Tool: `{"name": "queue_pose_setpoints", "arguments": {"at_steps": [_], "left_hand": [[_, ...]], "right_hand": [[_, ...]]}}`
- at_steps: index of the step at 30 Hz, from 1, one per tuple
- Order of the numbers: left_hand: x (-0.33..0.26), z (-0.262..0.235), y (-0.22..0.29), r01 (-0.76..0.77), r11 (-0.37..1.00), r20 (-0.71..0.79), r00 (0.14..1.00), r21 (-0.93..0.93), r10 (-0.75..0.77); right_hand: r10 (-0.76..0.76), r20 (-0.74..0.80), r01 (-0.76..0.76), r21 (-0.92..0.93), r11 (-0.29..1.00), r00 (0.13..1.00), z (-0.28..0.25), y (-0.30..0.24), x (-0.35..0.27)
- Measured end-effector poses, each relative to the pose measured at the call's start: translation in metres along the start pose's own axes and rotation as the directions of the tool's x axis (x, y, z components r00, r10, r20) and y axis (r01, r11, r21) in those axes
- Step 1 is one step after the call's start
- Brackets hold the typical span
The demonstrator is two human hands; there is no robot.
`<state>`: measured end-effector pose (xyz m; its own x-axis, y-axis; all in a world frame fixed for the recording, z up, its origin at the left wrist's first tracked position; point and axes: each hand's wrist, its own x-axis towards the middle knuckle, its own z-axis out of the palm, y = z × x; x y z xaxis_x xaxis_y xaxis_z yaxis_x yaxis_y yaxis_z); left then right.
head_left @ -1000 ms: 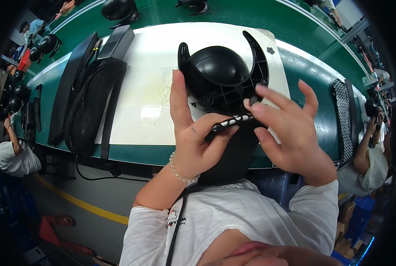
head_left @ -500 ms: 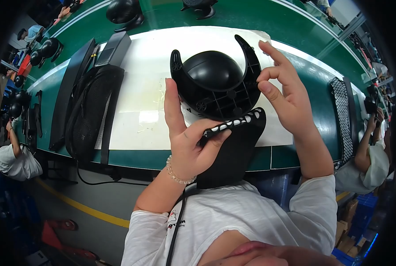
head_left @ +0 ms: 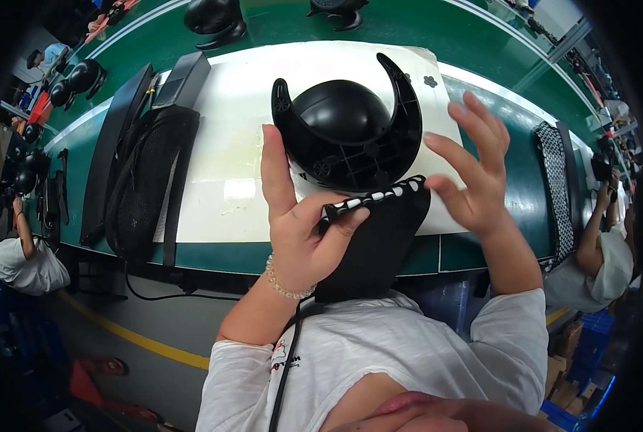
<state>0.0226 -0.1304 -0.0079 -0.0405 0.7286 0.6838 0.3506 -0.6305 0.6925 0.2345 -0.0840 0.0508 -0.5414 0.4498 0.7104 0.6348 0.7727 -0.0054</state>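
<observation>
A glossy black ball (head_left: 343,115) sits within a black plastic crescent-shaped base (head_left: 357,167), whose ribbed underside and two curved horns face up. My left hand (head_left: 303,230) pinches the edge of a black flexible strip (head_left: 368,252) with white spots along its curled upper edge. One finger of that hand stretches up beside the base's left horn. The strip hangs over the table's near edge toward my body. To the right of the base, my right hand (head_left: 473,176) is raised with fingers apart and nothing visible in them.
A white board (head_left: 221,158) covers the green table. On it lies a small dark flower-shaped piece (head_left: 430,81). Black mesh material (head_left: 152,173) and a grey-black box (head_left: 182,79) lie left. A patterned strip (head_left: 556,187) lies right. More black balls stand beyond; people work at both sides.
My right hand has moved away from the base's right horn, its fingers spreading. The small flower-shaped piece has come into view. My left hand keeps its pinch on the strip.
</observation>
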Motion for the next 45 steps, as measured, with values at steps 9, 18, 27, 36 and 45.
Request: {"name": "queue_pose_setpoints", "arguments": {"at_steps": [9,18,27,36,45], "left_hand": [[-0.002,-0.007,0.004,-0.084,0.985,-0.009,0.996,0.148,0.087],[-0.005,-0.013,0.005,-0.110,0.985,0.025,0.994,0.131,0.107],[-0.006,-0.011,0.005,-0.093,0.984,0.005,0.996,0.153,0.093],[-0.005,-0.012,0.009,-0.092,0.973,-0.004,0.995,0.209,0.095],[-0.007,-0.013,0.008,-0.104,0.960,-0.005,0.994,0.259,0.109]], "right_hand": [[-0.147,0.085,0.119,0.270,0.955,0.985,0.000,-0.039,0.019],[-0.166,-0.121,0.201,0.402,0.893,0.979,0.010,-0.037,0.009],[-0.031,0.125,-0.033,0.479,0.877,0.992,0.002,-0.034,0.003],[-0.042,-0.242,0.200,0.682,0.703,0.969,0.020,-0.055,0.017],[-0.372,0.227,0.134,0.668,0.732,0.900,-0.001,-0.060,0.037]]}}
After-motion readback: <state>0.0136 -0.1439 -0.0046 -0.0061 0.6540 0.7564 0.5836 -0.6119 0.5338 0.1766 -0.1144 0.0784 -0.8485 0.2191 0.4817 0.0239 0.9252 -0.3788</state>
